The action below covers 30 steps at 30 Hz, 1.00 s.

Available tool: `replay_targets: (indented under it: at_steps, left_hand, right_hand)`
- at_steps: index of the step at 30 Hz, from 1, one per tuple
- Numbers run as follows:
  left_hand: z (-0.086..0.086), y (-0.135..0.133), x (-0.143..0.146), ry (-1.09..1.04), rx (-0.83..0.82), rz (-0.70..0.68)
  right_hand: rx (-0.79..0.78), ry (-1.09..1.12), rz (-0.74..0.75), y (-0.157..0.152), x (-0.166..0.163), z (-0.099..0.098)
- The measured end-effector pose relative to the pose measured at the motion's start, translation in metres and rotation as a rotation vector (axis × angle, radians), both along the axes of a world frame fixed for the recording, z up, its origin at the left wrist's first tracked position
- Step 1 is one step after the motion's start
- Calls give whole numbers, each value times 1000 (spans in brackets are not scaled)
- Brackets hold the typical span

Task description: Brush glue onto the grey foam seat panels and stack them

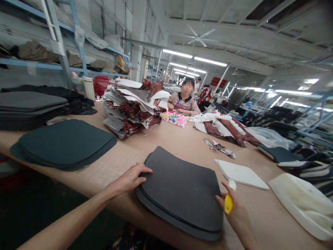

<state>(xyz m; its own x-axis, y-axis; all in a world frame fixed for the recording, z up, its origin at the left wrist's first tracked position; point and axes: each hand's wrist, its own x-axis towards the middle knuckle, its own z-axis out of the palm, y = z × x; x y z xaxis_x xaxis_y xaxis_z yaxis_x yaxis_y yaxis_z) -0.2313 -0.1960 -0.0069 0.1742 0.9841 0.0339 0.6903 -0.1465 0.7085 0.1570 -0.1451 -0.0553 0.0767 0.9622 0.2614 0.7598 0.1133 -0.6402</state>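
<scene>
A stack of dark grey, rounded-square pads (pixel 182 187) lies on the table in front of me. My left hand (pixel 135 177) rests its fingertips on the stack's upper left edge, fingers stretched and apart. On the right side, my right hand (pixel 235 208) is closed around a small yellow-handled tool with a white end (pixel 229 203), perhaps a brush. The fingertips of that hand touch the stack's right edge. Beyond it lies a thin white foam pad (pixel 240 174). Dark green pads (pixel 69 142) are piled to the left.
A tall, uneven pile of red-patterned fabric pieces (pixel 135 107) stands at the back. Across the table sits a person (pixel 185 99) beside a floral piece (pixel 173 118). Cream foam (pixel 304 201) lies far right, a fabric scrap (pixel 220 147) nearer the middle. Dark grey pads (pixel 31 104) sit at left.
</scene>
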Motion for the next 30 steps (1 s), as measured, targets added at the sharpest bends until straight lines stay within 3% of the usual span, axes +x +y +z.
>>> replay_targets:
  at_steps: [11,16,24,30]
  left_hand:
    - [-14,6,-6,-30,8,12]
    - [-12,3,-9,-62,-20,21]
    - [0,1,-11,-112,-102,-1]
    - [-2,5,-17,-130,-174,-40]
  right_hand:
    - [-33,-9,15,6,9,-10]
    - [68,20,4,-3,-2,-7]
    - [81,34,-1,-4,-6,-5]
    - [96,-25,44,-2,-1,-10]
